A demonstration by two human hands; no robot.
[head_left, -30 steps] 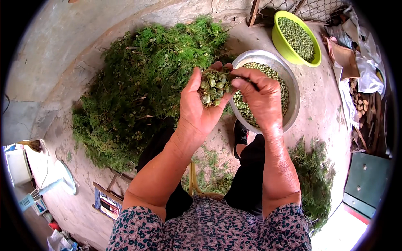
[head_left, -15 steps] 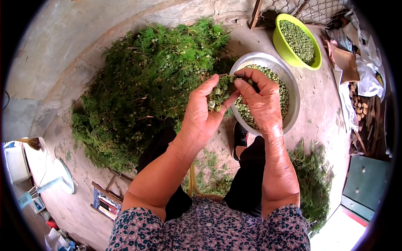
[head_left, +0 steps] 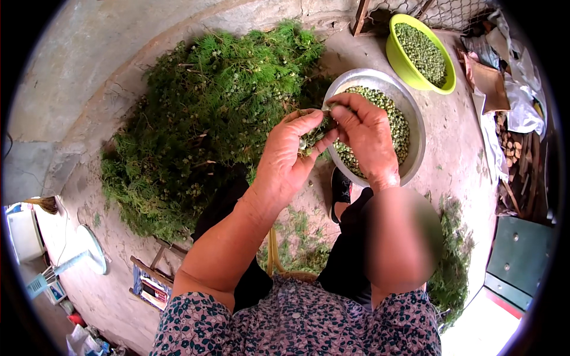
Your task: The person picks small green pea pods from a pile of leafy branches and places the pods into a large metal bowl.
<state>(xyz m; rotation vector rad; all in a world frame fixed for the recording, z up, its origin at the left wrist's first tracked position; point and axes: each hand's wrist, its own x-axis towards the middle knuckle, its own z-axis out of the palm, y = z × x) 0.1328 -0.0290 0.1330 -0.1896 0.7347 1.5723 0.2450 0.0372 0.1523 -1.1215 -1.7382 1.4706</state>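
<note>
My left hand (head_left: 284,148) is closed round an evergreen sprig (head_left: 309,135) with small round green cones, some showing between thumb and fingers. The thumb and forefinger of my right hand (head_left: 369,132) pinch at the sprig's upper end; the exact bit between the fingertips is mostly hidden. Both hands meet over the left rim of a metal basin (head_left: 419,127), which holds many loose green cones (head_left: 389,110). Left of my hands lies a big heap of cut evergreen branches (head_left: 196,113), with cones on the twigs.
A lime-green tub (head_left: 399,64) full of cones stands beyond the basin. More cut greenery (head_left: 452,267) lies by my right forearm, which is partly blurred. Split firewood (head_left: 512,148) and plastic sheeting line the right side. A small wooden stool (head_left: 153,279) stands at lower left.
Both hands have shifted slightly, the left thumb now lying flatter across the sprig. My right fingertips have moved a little to the left. The sprig is still held.
</note>
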